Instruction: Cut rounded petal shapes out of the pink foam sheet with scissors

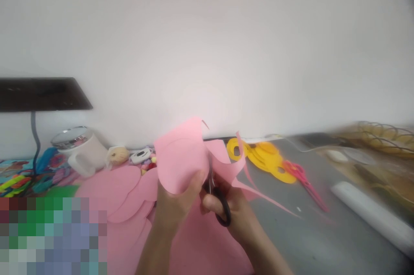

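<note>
Pink paper (183, 158): I see my left fingers (198, 180) gripping its lower edge.
Black-handled scissors (224, 203): my right fingers (211, 202) grasp them beside the paper.

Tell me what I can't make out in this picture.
Head view:
Left hand: most fingers, behind curved pale-pink paper.
Black-handled metal scissors: part of the handles, behind the right hand.
Dark flat panel: cut off by the left edge.
Long white bar: blurred; cut off by the right edge.
Lower left corner: covered by pixel blocks.
</note>
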`<state>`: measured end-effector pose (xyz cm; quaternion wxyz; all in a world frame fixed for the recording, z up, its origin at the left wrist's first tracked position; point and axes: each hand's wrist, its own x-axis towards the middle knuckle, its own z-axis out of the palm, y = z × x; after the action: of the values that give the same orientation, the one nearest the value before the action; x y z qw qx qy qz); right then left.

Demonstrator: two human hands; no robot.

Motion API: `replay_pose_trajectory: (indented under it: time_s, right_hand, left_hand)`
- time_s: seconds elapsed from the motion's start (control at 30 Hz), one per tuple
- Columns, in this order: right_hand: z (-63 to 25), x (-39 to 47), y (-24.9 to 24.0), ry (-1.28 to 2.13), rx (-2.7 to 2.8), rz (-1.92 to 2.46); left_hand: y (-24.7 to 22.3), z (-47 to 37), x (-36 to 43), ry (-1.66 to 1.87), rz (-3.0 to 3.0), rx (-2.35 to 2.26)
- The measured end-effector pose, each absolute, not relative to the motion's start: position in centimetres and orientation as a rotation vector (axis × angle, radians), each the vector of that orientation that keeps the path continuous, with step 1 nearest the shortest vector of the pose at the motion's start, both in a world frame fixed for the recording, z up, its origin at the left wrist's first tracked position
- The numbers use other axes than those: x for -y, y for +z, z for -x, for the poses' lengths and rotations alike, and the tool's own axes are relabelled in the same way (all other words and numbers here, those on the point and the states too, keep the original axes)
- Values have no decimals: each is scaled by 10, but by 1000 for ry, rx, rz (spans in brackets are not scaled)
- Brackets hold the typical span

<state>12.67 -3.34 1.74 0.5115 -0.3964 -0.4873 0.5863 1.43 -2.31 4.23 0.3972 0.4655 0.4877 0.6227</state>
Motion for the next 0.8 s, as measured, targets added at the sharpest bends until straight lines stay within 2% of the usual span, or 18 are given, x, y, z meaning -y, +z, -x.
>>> replay_pose_trajectory:
  time_s: [0.2, 0.47, 0.8]
  right_hand:
    - [-127, 35, 29, 1478, 1180, 949]
    - [-124, 34, 25, 1513, 1117, 910]
    - [-126, 32, 26, 1492, 1115, 845]
  left_hand:
    - [42, -8, 21, 1441, -1180, -1049]
    - [37, -13, 18, 1650, -1062, -1185]
    - [46, -15, 24, 1605, -1119, -1268]
